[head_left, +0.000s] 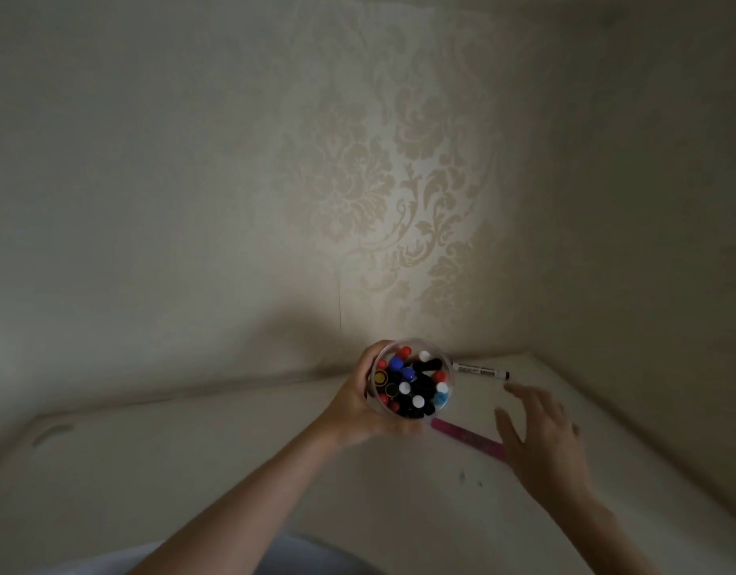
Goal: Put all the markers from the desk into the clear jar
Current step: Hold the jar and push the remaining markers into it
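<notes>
My left hand (360, 404) grips the clear jar (448, 373) from its left side and holds it upright above the white desk (233, 471). The jar is packed with several markers (409, 385), their red, blue, white and black caps pointing up. One white marker with a black cap (480, 371) lies on the desk just right of the jar, close to the wall. My right hand (540, 437) hovers below that marker with fingers spread and nothing in it.
A pink flat strip like a ruler (468, 439) lies on the desk between my hands, partly under my right hand. Patterned wallpaper (399, 180) rises right behind the desk. The desk's right edge (631, 441) runs diagonally near my right hand.
</notes>
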A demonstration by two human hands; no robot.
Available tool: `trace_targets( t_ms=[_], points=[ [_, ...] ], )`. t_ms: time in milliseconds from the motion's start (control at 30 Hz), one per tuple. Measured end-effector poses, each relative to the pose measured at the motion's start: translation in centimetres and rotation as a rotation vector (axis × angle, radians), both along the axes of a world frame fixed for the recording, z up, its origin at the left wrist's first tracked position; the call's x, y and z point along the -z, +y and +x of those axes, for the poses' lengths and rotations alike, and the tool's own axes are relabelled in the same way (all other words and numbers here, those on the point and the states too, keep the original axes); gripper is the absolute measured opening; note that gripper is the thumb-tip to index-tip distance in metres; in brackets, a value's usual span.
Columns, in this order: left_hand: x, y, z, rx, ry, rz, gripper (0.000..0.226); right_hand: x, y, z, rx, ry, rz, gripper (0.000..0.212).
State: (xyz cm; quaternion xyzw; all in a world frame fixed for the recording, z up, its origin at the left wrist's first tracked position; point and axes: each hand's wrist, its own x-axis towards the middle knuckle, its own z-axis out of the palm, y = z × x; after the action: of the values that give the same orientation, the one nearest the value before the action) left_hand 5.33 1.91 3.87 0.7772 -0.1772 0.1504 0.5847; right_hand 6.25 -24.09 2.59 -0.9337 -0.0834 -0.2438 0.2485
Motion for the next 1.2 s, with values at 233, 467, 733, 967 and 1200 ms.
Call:
trace_targets(
  t_ms=[233,467,733,967,1200],
  points=[
    [0.0,0.1,0.2,-0.006,0.01,0.006,0.098,3.7,-2.5,-0.5,-0.037,0.187,-0.015,0.022],
    [0.2,-0.1,0.0,-0.02,0.01,0.028,0.098,-8.7,-2.1,-5.0,-0.114,-0.378,0.413,0.018],
    [0.4,-0.1,0.0,0.004,-0.016,0.078,0.105,-10.0,3.2,-7.2,-0.336,-0.414,0.205,0.017],
    [0.0,0.0,-0.3,-0.014,-0.014,0.054,0.102,-7.6,5.3,-4.7,-0.339,-0.478,0.118,0.018],
    [-0.2,-0.6,-0.3,0.008,0.01,0.057,0.1,-8.1,7.9,-3.0,-0.276,-0.431,0.044,0.021]
  ],
)
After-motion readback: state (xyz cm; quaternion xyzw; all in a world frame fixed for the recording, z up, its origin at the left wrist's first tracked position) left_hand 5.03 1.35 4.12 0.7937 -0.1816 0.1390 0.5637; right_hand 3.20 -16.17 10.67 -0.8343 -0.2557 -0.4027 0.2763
